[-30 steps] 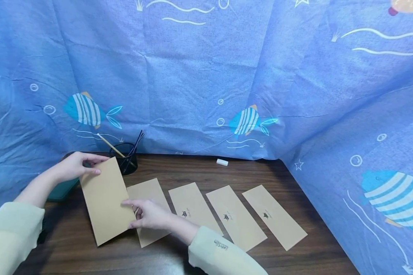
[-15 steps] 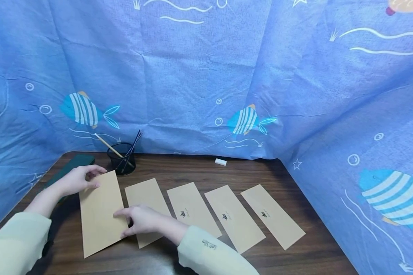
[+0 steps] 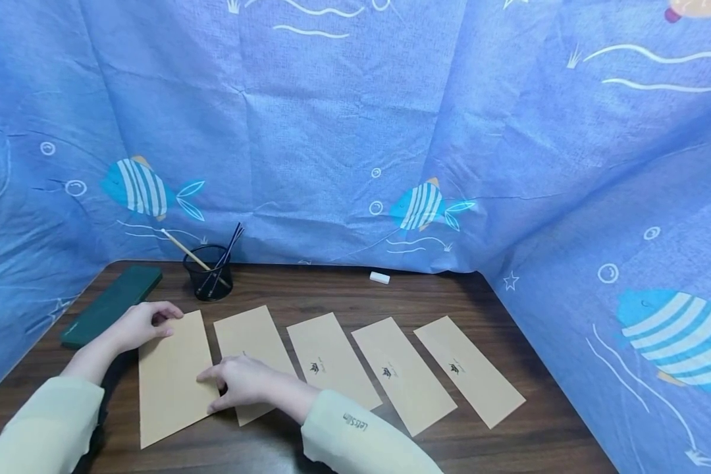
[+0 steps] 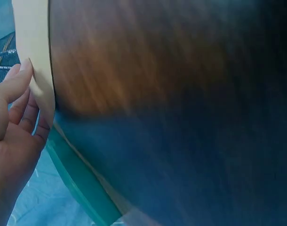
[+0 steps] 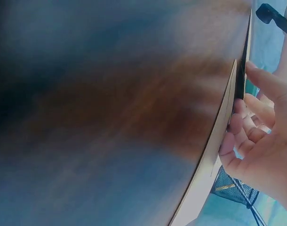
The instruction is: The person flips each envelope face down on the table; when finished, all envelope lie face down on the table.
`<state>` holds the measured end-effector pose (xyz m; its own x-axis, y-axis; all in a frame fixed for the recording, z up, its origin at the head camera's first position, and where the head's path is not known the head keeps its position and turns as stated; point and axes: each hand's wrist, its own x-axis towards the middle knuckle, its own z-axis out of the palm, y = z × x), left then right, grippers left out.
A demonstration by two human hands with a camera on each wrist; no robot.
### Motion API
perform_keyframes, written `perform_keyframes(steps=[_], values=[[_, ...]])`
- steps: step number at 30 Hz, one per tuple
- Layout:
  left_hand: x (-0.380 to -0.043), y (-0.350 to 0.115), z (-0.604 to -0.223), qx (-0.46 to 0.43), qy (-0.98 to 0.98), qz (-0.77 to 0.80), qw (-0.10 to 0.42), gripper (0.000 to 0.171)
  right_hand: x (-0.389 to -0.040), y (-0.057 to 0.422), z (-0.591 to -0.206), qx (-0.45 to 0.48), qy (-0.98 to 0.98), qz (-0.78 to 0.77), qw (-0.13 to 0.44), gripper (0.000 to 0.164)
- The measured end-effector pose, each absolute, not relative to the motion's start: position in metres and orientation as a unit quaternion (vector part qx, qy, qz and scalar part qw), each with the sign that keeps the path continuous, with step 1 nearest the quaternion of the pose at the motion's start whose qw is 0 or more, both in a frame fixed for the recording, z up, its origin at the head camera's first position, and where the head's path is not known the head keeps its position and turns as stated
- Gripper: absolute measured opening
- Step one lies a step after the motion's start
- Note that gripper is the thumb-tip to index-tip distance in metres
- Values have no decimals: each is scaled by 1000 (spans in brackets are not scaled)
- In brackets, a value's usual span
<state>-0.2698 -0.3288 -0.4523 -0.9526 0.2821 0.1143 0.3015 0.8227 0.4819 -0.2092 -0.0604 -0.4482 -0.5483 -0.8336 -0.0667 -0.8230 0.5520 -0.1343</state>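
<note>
The left hand point(image 3: 136, 327) pinches the envelope point(image 3: 173, 385) beneath it; the half-curled right hand point(image 3: 240, 380) touches it (grip unclear). Best lower it evenly.

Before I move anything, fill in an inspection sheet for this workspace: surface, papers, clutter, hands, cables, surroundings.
Surface: dark wood-grain table; no spill visible in the head view.
Papers: leftmost tan paper under both hands; four other tan papers slanted in a row to its right, dark print plainly visible on the three rightmost.
Clutter: green case at the left; black mesh cup with a pale stick and dark sticks; white block at the back.
Hands: left hand holds the leftmost tan paper near its top; right hand touches its right side, grip unclear.
Cables: nothing seen.
Surroundings: blue fish-print curtain behind and at both sides.
</note>
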Motion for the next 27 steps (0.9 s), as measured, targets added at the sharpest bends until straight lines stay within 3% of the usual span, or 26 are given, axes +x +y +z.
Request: perform_keyframes(steps=[12, 21, 27], values=[[-271, -325, -457, -168, -959, -224, 37, 16, -208, -42, -422, -497, 858, -96, 88, 44], [-268, -319, -453, -176, -960, -216, 37, 19, -220, 7, -418, -507, 860, -58, -10, 43], [-265, -317, -450, -184, -964, -193, 21, 24, -227, 40, -422, -501, 865, -32, -13, 50]])
